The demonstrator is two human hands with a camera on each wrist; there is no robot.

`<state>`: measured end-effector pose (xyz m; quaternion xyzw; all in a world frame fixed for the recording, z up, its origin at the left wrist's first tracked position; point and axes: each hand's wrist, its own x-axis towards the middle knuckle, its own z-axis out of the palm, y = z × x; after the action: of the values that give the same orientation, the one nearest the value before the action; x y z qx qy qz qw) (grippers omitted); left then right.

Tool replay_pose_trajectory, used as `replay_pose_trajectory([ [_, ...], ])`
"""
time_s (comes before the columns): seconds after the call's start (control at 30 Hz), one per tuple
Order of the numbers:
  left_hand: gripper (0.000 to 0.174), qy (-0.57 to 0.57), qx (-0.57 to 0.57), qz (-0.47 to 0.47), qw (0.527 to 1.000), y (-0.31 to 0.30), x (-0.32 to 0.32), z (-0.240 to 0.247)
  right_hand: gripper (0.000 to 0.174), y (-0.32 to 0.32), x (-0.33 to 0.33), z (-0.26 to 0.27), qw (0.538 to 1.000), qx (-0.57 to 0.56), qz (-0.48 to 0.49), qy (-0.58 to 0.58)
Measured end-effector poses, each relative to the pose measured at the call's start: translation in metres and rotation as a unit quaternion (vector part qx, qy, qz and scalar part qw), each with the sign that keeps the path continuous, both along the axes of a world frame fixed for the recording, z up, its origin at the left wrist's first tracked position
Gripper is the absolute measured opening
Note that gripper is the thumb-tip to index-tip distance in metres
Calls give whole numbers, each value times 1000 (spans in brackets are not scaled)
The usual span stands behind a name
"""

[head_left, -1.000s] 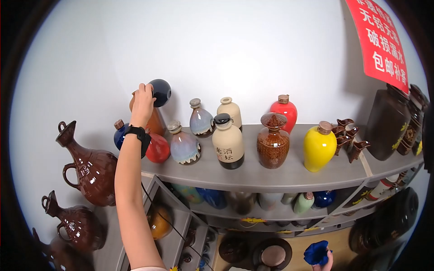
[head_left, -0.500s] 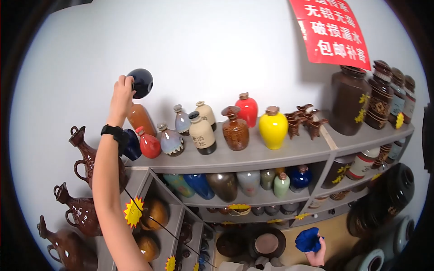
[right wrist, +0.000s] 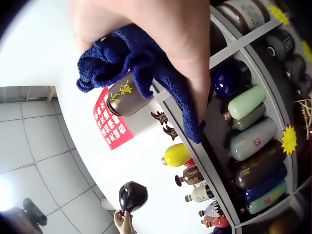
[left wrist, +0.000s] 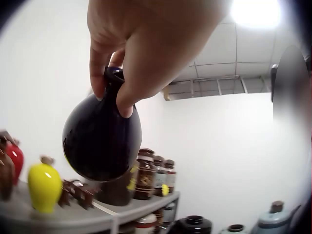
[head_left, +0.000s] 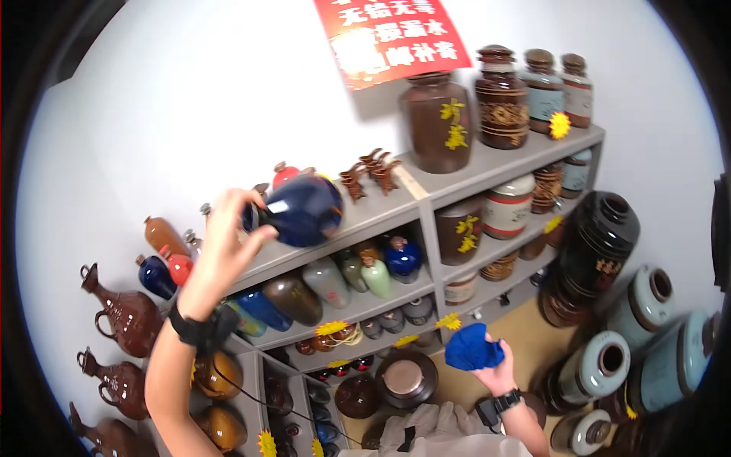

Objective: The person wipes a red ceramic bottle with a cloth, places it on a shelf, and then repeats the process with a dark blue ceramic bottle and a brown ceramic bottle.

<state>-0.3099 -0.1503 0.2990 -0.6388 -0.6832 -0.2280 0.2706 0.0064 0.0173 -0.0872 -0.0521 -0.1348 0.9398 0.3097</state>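
Observation:
My left hand (head_left: 228, 242) pinches the narrow neck of a round, glossy dark blue bottle (head_left: 306, 212), held in the air in front of the top shelf. In the left wrist view, thumb and fingers grip the neck of the bottle (left wrist: 103, 136), whose body hangs below them. Low in the head view, my right hand (head_left: 499, 372) grips a bunched blue cloth (head_left: 470, 349). The right wrist view shows the cloth (right wrist: 127, 58) draped from the right hand (right wrist: 146, 24), well apart from the bottle (right wrist: 132, 196).
A grey shelf unit (head_left: 422, 204) carries many bottles and jars, among them a large brown jar (head_left: 438, 126). Brown handled jugs (head_left: 126, 312) stand at the left. Large pale blue jars (head_left: 598, 365) and a black jar (head_left: 601, 236) stand on the right. A red sign (head_left: 392, 38) hangs above.
My left hand has carried the dark bottle away from the wall, rightward and down. The head view has turned right, and the right hand with the cloth has risen into fuller view.

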Motion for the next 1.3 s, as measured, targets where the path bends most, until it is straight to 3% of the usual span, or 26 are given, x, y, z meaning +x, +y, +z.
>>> replay_pose_trajectory([
  [0.23, 36, -121, -222, -240, 937, 54, 133, -87, 69, 5, 11, 21, 995, 45, 26, 79],
  [0.37, 38, -203, -301, -276, 890, 72, 185, -116, 76, -4, 31, 10, 997, 29, 5, 65],
  [0.47, 38, -233, -299, -301, 875, 85, 208, -134, 75, -3, 51, -7, 993, 16, -10, 115],
  [0.57, 46, -282, -286, -291, 868, 98, 222, -146, 76, -2, 71, -4, 996, 42, -38, 75],
  [0.63, 49, -339, -265, -277, 859, 106, 232, -159, 75, -3, 78, -3, 996, 0, -36, 87],
  [0.77, 55, -502, -133, -309, 797, 123, 253, -208, 73, -6, 85, 9, 987, -124, -43, 89],
  [0.83, 58, -547, -122, -313, 767, 127, 257, -238, 73, -7, 89, -5, 985, -111, -45, 121],
  [0.9, 68, -622, -121, -342, 694, 128, 263, -269, 73, -6, 96, -11, 989, -93, -59, 102],
  [0.93, 77, -609, -128, -349, 701, 126, 272, -273, 73, -8, 102, -7, 992, -81, -72, 67],
  [0.97, 79, -560, -115, -338, 748, 122, 284, -272, 73, -8, 107, -5, 993, -70, -84, 32],
  [1.03, 81, -571, -105, -331, 744, 120, 294, -277, 74, -10, 115, -7, 994, -70, -74, 27],
  [1.13, 66, -624, -66, -331, 705, 120, 303, -273, 75, -15, 122, -18, 996, -62, -66, 28],
  [1.23, 44, -648, -56, -312, 692, 128, 297, -278, 72, -20, 124, -37, 996, -58, -68, 14],
  [1.27, 28, -660, -23, -303, 687, 130, 301, -277, 71, -19, 124, -42, 995, -70, -67, 1],
  [1.3, 26, -676, -18, -300, 673, 132, 300, -279, 69, -20, 124, -43, 994, -82, -65, -12],
])
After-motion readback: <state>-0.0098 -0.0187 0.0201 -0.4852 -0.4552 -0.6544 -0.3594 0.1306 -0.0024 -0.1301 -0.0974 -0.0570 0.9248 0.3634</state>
